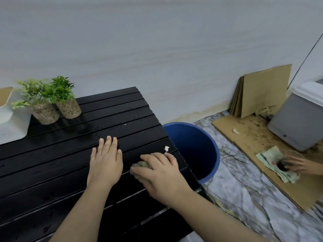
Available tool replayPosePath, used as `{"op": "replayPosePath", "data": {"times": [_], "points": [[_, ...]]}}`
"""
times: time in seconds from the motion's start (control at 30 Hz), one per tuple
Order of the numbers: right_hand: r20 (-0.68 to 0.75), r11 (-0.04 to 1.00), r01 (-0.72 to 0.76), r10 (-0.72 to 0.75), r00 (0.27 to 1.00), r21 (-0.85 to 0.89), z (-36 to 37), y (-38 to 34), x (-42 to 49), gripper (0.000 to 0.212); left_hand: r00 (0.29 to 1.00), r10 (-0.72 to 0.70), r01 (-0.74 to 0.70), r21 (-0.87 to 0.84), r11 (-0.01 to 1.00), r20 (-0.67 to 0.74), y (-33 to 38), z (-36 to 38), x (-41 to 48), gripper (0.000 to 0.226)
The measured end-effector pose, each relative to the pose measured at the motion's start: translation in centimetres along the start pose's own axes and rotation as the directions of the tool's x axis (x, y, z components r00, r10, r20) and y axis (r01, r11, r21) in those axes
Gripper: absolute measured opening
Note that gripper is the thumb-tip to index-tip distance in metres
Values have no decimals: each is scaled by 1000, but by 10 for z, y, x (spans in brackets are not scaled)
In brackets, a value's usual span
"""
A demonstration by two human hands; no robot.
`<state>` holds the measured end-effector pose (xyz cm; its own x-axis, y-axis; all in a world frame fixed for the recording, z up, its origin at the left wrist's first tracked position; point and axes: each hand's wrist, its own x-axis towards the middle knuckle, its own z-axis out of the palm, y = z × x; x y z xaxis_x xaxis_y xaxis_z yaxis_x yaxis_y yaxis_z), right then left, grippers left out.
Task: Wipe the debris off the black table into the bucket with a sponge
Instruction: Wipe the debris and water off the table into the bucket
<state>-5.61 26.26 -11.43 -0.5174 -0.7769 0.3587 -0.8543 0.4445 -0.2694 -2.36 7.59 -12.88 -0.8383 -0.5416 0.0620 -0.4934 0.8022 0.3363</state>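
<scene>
The black slatted table [52,163] fills the lower left. My right hand [160,173] presses a greyish-green sponge [139,166] onto the table near its right edge. A small white scrap of debris [167,148] lies just beyond my fingertips, close to the edge. A tiny white speck [125,124] sits farther back. My left hand [105,159] rests flat on the table, fingers together, holding nothing. The blue bucket [212,154] stands on the floor right below the table's right edge, its inside dark.
Two small potted plants [57,102] stand at the table's back left beside a white object [10,126]. On the marble floor to the right lie cardboard sheets [244,135], a grey bin [300,119], and another person's hand [300,165] on a cloth.
</scene>
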Motion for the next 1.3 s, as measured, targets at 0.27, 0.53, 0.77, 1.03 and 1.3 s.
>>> {"op": "replayPosePath", "data": {"times": [0.27, 0.53, 0.77, 1.03, 1.3], "points": [[49, 963, -269, 267, 962, 22, 2, 77, 53, 29, 1000, -4, 5, 5, 1000, -4, 1, 0, -1, 51], [-157, 896, -377, 417, 895, 233, -17, 102, 91, 33, 1000, -1, 1, 6, 1000, -10, 1, 1, 0, 52], [35, 990, -138, 139, 990, -29, 30, 37, 92, 32, 1000, 6, -4, -87, 996, 20, -20, -15, 10, 50], [53, 872, -486, 483, 874, 55, 12, 104, 123, 30, 999, 33, -33, 37, 999, 11, -28, -9, 7, 53], [98, 989, -144, 140, 985, 28, 53, 27, 169, 28, 1000, -25, 25, 34, 999, 3, -26, -9, 6, 54]]}}
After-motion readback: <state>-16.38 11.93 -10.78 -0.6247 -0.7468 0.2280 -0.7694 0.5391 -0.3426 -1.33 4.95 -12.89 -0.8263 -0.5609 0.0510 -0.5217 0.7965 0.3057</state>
